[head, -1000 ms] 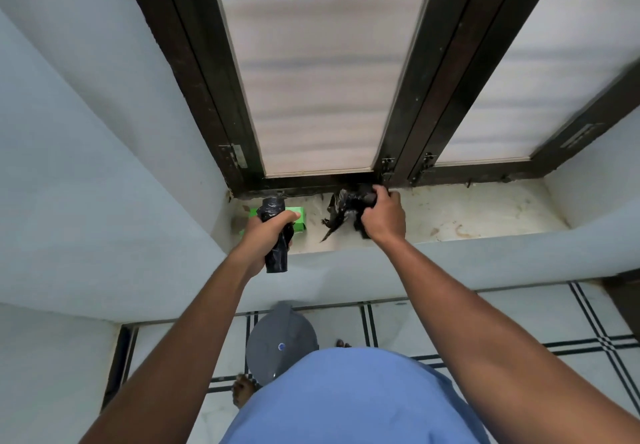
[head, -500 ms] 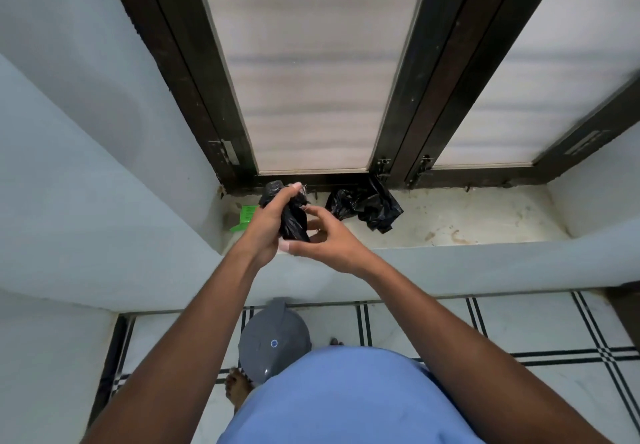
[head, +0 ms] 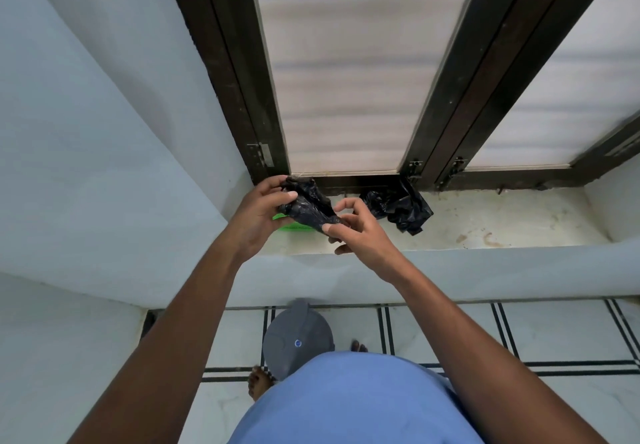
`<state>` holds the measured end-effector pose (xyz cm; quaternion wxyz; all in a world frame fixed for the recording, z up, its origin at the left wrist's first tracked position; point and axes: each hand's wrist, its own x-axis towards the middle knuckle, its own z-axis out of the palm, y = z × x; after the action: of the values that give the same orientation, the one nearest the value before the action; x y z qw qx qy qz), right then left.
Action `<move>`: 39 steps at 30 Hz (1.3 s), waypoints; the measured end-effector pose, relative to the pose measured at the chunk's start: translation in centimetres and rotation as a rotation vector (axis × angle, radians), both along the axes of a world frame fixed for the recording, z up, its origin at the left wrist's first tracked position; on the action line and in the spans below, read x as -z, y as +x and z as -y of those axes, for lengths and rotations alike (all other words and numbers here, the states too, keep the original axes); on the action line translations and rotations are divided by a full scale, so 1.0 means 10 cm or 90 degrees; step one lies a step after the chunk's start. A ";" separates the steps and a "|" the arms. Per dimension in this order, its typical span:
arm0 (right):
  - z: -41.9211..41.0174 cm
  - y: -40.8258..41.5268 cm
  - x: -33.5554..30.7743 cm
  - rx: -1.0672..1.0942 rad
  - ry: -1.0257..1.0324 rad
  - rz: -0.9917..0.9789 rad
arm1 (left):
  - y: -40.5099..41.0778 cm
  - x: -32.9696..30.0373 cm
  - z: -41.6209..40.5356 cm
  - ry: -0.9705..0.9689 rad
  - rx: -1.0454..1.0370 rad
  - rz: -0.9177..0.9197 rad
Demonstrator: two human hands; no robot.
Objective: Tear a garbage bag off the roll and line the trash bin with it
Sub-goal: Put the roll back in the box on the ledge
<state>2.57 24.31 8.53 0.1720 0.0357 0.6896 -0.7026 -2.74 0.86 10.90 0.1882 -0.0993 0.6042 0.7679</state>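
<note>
A black garbage bag roll (head: 306, 205) is held above the window sill between both hands. My left hand (head: 258, 211) wraps its far end. My right hand (head: 353, 227) pinches its near end with thumb and forefinger, the other fingers spread. A crumpled black garbage bag (head: 398, 209) lies loose on the sill to the right, against the window frame. The grey trash bin (head: 298, 338), lid shut, stands on the floor below, partly hidden by my blue shirt.
A green packet (head: 292, 225) lies on the marble sill (head: 502, 222) under the roll. Dark window frames (head: 446, 125) rise behind. A pale wall (head: 86, 166) closes the left side. My bare feet stand on the tiled floor beside the bin.
My right hand let go of the crumpled bag on the sill, moved left and took the roll's near end. The left hand raised the roll and tilted it sideways.
</note>
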 end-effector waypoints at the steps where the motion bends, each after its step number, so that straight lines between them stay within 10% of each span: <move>1: 0.05 0.01 -0.03 0.011 0.017 0.002 | 0.01 -0.02 0.01 -0.007 0.003 -0.011; 21: 0.15 0.18 -0.18 0.209 -0.045 0.047 | 0.23 -0.11 0.15 -0.040 0.009 0.028; 39: -0.12 0.35 -0.29 0.082 -0.065 0.026 | 0.36 -0.33 0.31 -0.083 0.159 0.017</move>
<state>6.08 25.55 11.43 0.1421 0.0852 0.6457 -0.7454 0.89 -2.19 14.19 0.2835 -0.0454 0.6580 0.6961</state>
